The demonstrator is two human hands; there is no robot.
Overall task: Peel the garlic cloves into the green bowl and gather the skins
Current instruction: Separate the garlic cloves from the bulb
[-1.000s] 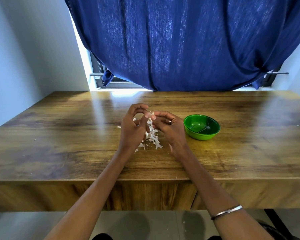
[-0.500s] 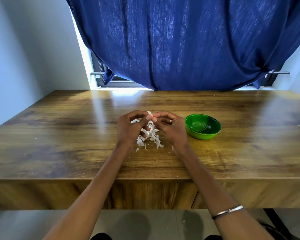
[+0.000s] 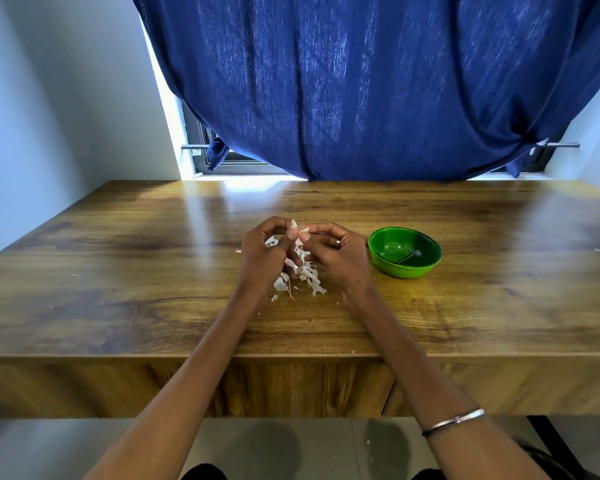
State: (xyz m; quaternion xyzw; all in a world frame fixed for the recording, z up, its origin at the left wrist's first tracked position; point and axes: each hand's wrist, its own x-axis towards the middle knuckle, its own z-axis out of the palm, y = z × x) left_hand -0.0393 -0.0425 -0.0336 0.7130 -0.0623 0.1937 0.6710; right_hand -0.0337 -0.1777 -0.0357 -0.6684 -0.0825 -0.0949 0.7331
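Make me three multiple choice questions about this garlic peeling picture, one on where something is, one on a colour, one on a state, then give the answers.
1. Where is the bowl?
A. left of both hands
B. right of the right hand
C. on the floor

2. What colour is the curtain?
A. blue
B. red
C. white

3. What are the hands doing?
A. lying flat on the table
B. holding the bowl
C. pinching a garlic clove between them

Answers:
B, it stands on the table beyond the right hand.
A, the cloth is dark blue.
C, the left hand and right hand meet on the clove above the skins.
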